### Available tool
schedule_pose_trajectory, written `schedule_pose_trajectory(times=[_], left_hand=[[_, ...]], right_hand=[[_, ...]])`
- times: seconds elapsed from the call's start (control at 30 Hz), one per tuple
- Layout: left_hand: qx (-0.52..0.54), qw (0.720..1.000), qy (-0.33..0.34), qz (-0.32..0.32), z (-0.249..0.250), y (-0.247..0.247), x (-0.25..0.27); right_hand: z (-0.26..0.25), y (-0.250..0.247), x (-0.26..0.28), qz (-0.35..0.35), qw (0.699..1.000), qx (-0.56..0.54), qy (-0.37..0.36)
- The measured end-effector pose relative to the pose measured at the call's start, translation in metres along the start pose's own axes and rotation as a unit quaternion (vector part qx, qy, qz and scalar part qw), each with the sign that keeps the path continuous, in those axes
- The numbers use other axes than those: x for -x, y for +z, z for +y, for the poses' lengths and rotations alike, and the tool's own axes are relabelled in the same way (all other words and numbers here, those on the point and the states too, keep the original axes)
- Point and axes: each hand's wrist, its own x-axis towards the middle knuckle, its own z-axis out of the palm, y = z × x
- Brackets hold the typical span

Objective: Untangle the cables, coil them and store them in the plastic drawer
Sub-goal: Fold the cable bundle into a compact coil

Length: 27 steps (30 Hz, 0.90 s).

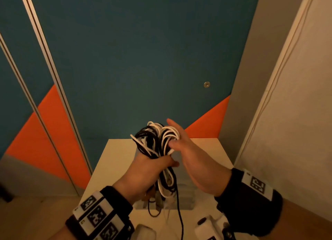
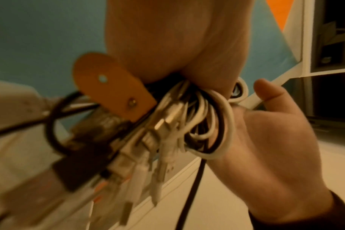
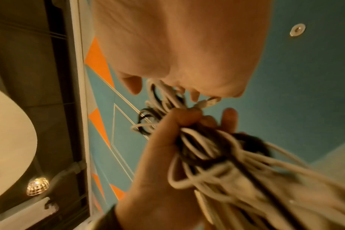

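Observation:
A tangled bundle of black and white cables [image 1: 154, 141] is held up above the table. My left hand [image 1: 161, 160] grips it round the middle, loops sticking up and the ends hanging below. In the left wrist view, a tan leather strap [image 2: 108, 88] and several plugs [image 2: 158, 155] dangle under the left hand [image 2: 177, 46]. My right hand [image 1: 170, 133] stands open beside the bundle, its fingers in among the white loops and its thumb touching one. The right wrist view shows the right hand [image 3: 187, 46] over the cables [image 3: 207, 147]. A translucent plastic drawer [image 1: 186, 195] sits under both hands.
The drawer stands on a small white table [image 1: 115, 168] against a teal and orange wall [image 1: 125, 60]. One black cable [image 1: 179, 212] hangs down past the table's front. White devices [image 1: 206, 225] lie at the near edge. A pale wall [image 1: 296, 114] closes the right side.

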Motion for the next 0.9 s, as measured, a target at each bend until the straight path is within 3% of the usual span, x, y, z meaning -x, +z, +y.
schedule_pose_trajectory(times=[0.07,0.17,0.23,0.33,0.57,0.7,0.9], left_hand=[[0.000,0.999,0.037,0.013,0.009,-0.001,0.002],[0.018,0.997,0.043,0.065,0.014,-0.001,0.002],[0.011,0.995,0.043,0.086,0.014,0.001,0.002],[-0.006,0.993,0.057,0.102,0.017,0.007,0.002],[0.027,0.987,0.085,0.133,0.022,0.019,-0.002],[0.083,0.980,0.030,0.176,0.018,0.022,-0.009],[0.074,0.988,-0.020,0.135,0.029,0.014,-0.011]], right_hand=[[0.017,-0.005,0.002,-0.004,0.999,0.039,-0.009],[0.039,-0.003,0.012,-0.053,0.988,0.143,-0.029],[0.044,0.001,0.018,-0.053,0.988,0.133,-0.054],[0.046,0.007,0.007,-0.022,0.985,0.132,-0.106],[0.059,0.013,0.000,0.048,0.983,0.109,-0.138],[0.064,0.016,0.004,0.044,0.988,0.072,-0.126],[0.083,0.002,0.009,0.022,0.998,0.051,-0.032]])
